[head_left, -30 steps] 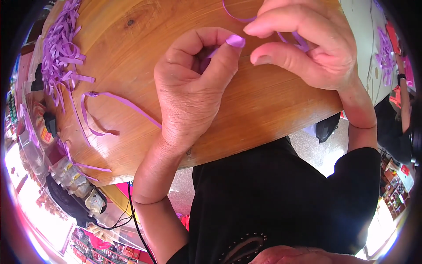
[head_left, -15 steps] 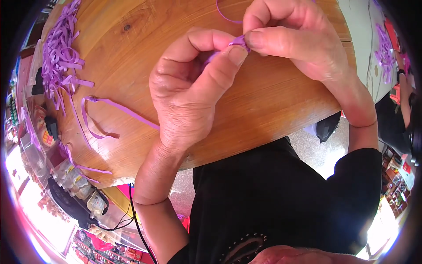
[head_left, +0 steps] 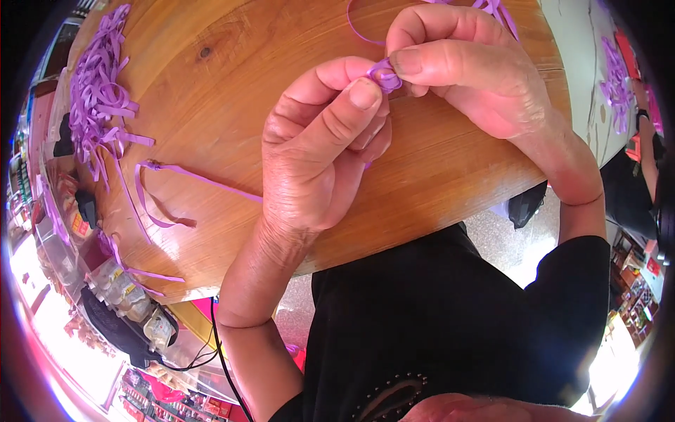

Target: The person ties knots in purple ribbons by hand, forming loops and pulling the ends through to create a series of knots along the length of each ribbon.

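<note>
Between my hands, above the wooden table, is a purple ribbon (head_left: 386,76) with a small looped knot. Thumb and index finger of my left hand (head_left: 320,141) pinch the loops from the left, the other fingers curled beneath. From the right, my right hand (head_left: 467,70) pinches the same ribbon between thumb and bent index finger; the exact spot is hidden by the fingertips. A thin loop of purple ribbon (head_left: 357,28) curves up behind the hands. Left of my left wrist lies a single purple ribbon (head_left: 204,181), knotted near its far end, running behind my hand.
A heap of purple ribbons (head_left: 102,84) covers the far left of the wooden table (head_left: 232,105). More purple ribbons (head_left: 615,84) lie on a white surface at right, near another person's arm (head_left: 648,148). A dark mesh bag (head_left: 112,320) and a black cable (head_left: 218,337) are at lower left.
My left hand has turned and shifted slightly right, its lower fingers showing more. The ribbon's loops now stand open and more visible at the fingertips. My right hand keeps its pinch.
</note>
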A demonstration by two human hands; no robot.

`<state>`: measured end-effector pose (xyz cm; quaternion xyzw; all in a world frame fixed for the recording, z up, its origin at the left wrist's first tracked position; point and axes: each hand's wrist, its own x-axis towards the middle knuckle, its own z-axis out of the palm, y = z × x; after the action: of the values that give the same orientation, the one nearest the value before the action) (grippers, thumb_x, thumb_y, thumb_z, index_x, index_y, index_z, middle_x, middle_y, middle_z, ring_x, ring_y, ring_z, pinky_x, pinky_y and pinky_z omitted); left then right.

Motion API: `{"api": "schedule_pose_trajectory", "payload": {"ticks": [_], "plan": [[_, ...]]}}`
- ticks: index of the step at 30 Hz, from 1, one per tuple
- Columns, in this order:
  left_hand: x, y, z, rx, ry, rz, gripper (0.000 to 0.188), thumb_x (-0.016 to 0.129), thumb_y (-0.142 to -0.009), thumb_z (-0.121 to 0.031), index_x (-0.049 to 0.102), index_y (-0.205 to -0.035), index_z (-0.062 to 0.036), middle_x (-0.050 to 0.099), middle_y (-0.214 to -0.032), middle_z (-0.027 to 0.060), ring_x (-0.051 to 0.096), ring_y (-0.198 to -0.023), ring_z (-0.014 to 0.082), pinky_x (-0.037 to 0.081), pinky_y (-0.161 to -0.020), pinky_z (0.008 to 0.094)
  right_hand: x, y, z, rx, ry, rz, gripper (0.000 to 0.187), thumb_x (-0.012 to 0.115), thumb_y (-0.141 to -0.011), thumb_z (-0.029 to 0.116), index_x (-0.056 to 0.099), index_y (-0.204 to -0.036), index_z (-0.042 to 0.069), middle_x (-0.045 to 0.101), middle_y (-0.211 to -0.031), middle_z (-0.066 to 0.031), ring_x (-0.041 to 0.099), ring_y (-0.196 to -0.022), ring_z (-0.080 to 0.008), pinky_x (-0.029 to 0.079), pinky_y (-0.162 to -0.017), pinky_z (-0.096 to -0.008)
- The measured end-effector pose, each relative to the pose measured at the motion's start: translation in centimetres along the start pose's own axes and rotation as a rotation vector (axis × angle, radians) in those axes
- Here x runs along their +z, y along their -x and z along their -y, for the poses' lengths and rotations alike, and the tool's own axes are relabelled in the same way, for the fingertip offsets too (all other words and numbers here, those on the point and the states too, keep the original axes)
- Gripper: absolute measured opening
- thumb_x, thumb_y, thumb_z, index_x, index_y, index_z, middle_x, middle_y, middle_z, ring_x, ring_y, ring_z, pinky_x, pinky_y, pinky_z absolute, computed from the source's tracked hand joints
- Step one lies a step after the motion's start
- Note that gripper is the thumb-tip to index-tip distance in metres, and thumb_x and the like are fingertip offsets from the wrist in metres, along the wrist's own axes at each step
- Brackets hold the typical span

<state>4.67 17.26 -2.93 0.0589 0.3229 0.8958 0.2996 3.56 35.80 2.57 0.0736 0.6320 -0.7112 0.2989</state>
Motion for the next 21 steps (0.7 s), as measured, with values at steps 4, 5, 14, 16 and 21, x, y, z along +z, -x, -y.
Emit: {"api": "schedule_pose_trajectory", "payload": {"ticks": [4, 5, 14, 16, 21], "plan": [[0.2, 0.1, -0.2, -0.013, -0.025, -0.016, 0.015, 0.054, -0.090, -0.012, 0.058, -0.103, -0.0047, 0.044, -0.071, -0.0022, 0.030, -0.054, 0.0056, 0.029, -0.051, 0.0196, 0.4, -0.1, 0.5, 0.048, -0.050, 0.001, 0.007, 0.060, -0.084, 0.006, 0.061, -0.089, 0.001, 0.060, -0.080, -0.0026, 0.054, -0.075, -0.0082, 0.043, -0.069, -0.0201], [0.3, 0.1, -0.2, -0.019, -0.036, -0.057, 0.015, 0.054, -0.090, -0.012, 0.058, -0.103, -0.0047, 0.043, -0.070, -0.0026, 0.030, -0.054, 0.0055, 0.029, -0.051, 0.0195, 0.5, 0.0, 0.8, 0.021, 0.117, -0.021, 0.007, 0.060, -0.085, 0.007, 0.061, -0.088, 0.001, 0.059, -0.081, -0.0024, 0.054, -0.076, -0.0082, 0.043, -0.068, -0.0201], [0.0, 0.0, -0.5, -0.001, -0.017, -0.044, 0.014, 0.054, -0.090, -0.012, 0.058, -0.102, -0.0051, 0.044, -0.070, -0.0027, 0.032, -0.056, 0.0063, 0.030, -0.053, 0.0201, -0.7, -1.2, -1.8, -1.269, 0.773, -0.119, 0.017, 0.068, -0.074, -0.006, 0.061, -0.089, 0.000, 0.059, -0.082, -0.0074, 0.057, -0.069, -0.0150, 0.043, -0.059, -0.0239], [0.3, 0.2, -0.6, 0.003, -0.009, -0.103, 0.014, 0.054, -0.090, -0.012, 0.058, -0.102, -0.0046, 0.044, -0.070, -0.0026, 0.032, -0.056, 0.0063, 0.030, -0.053, 0.0203, -0.5, -1.3, -1.7, -1.263, 0.767, -0.105, 0.018, 0.069, -0.074, -0.005, 0.062, -0.089, 0.000, 0.059, -0.082, -0.0076, 0.057, -0.068, -0.0154, 0.043, -0.058, -0.0242], [-0.1, 0.3, -0.7, 0.029, -0.039, -0.042, 0.014, 0.054, -0.090, -0.011, 0.058, -0.101, -0.0027, 0.047, -0.071, -0.0017, 0.033, -0.057, 0.0066, 0.031, -0.053, 0.0206, -0.4, -1.1, -1.2, -1.229, 0.761, -0.073, 0.020, 0.071, -0.072, -0.003, 0.065, -0.091, 0.000, 0.059, -0.081, -0.0082, 0.057, -0.064, -0.0168, 0.043, -0.055, -0.0252]]}}
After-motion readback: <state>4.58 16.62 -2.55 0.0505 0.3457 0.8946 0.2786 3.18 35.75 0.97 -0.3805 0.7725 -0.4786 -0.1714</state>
